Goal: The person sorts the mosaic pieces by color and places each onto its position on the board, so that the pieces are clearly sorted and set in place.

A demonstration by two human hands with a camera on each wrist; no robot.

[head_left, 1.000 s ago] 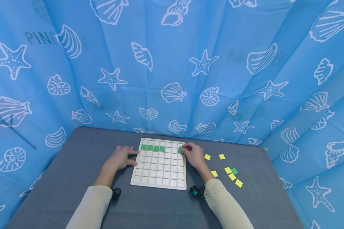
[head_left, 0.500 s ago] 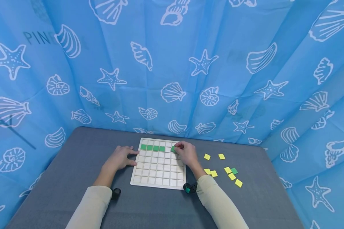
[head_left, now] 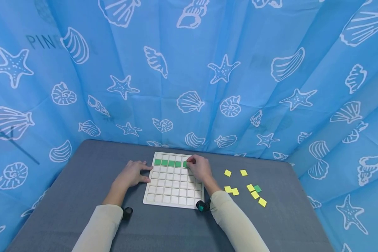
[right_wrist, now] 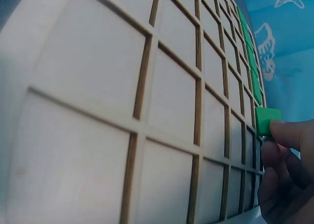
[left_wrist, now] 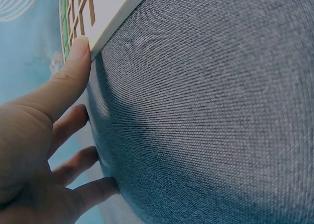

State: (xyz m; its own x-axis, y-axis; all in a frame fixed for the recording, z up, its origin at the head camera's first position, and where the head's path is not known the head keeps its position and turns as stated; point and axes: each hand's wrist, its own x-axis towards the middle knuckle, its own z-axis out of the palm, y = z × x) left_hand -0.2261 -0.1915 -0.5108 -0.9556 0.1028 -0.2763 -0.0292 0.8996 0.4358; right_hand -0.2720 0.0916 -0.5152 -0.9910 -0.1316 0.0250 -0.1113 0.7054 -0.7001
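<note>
A white gridded board [head_left: 174,204] lies on the grey table, with a row of several green tiles [head_left: 171,163] in its second row from the back. My right hand [head_left: 200,168] pinches another green square tile [right_wrist: 267,121] between thumb and fingers, just right of that row and close over the board. In the right wrist view the tile is tilted above the grid's ridges. My left hand [head_left: 132,173] rests at the board's left edge, its fingers spread. The thumb touches the rim, while the other fingertips rest on the cloth in the left wrist view.
Several yellow tiles [head_left: 254,194] and one loose green tile [head_left: 257,188] are scattered on the table right of the board. A blue shell-print curtain [head_left: 189,77] hangs behind and beside the grey table [head_left: 138,231]. Each wrist wears a dark camera band.
My right hand has moved left across the board with the green tile, from the right edge to beside the green row. My left hand has stayed at the board's edge.
</note>
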